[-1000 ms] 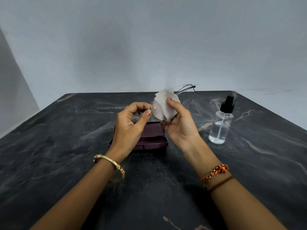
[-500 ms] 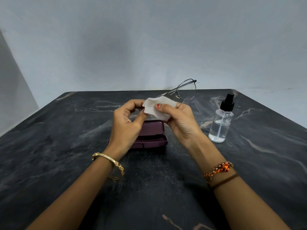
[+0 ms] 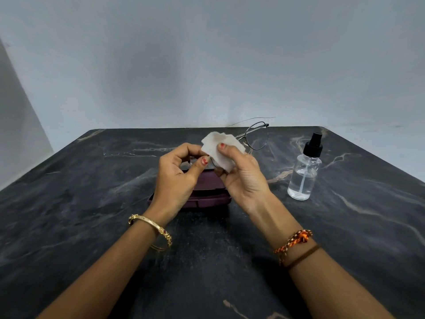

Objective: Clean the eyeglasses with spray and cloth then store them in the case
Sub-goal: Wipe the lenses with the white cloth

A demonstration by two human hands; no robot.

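I hold thin wire-framed eyeglasses [image 3: 257, 138] above the table's middle. My left hand [image 3: 178, 178] pinches the frame's left side. A white cloth [image 3: 219, 151] is wrapped over the left lens, pressed there by the thumb and fingers of my right hand [image 3: 243, 178]. The right lens sticks out bare past the cloth, one temple arm pointing back. Below my hands lies the dark maroon case [image 3: 208, 195], mostly hidden. A clear spray bottle [image 3: 303, 172] with a black pump top stands upright to the right.
Everything rests on a dark marble-patterned table [image 3: 80, 215] whose far edge meets a pale wall. Bracelets circle both wrists.
The cloth and glasses tilted down, then came back up; my right thumb has shifted over the cloth on the left lens. Bottle and case stayed put.
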